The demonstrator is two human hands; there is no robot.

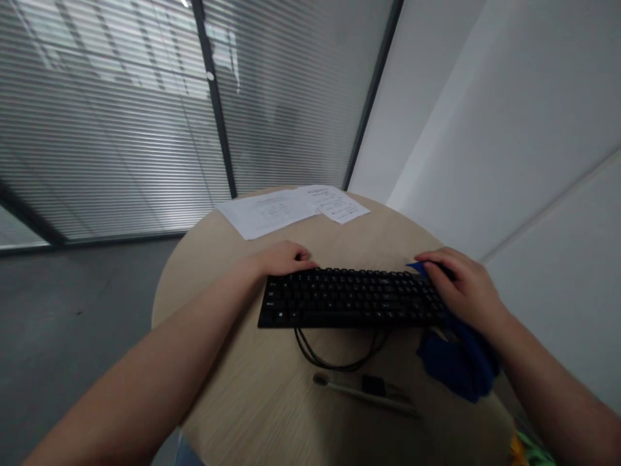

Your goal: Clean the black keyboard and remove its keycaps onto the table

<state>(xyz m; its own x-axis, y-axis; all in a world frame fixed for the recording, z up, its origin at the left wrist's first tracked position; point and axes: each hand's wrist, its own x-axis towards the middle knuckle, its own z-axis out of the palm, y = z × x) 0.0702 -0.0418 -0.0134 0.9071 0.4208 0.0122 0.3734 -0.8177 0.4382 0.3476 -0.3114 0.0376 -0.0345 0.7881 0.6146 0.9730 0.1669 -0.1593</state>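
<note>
With left hand [284, 259], pinching the far edge of one black keyboard [349, 301] near its left end, with fingers bent and thumb toward the keys. With right hand [463, 288], pinching one blue cloth [456, 366] between thumb and fingers at the keyboard's far right corner, with a blue tip poking out past the fingertips and the bulk hanging below the palm. Of cable [330, 366], at least one black loop below the keyboard's near edge. Nearer the body on the round wooden tabletop [252, 401], one long, pale, brush-like stick [363, 393] with a dark end, plus one small black block [373, 386] just beside. At the far side, two printed paper sheets [272, 212], overlapping. Beyond, slatted blinds [121, 129] and a white wall [524, 129].
</note>
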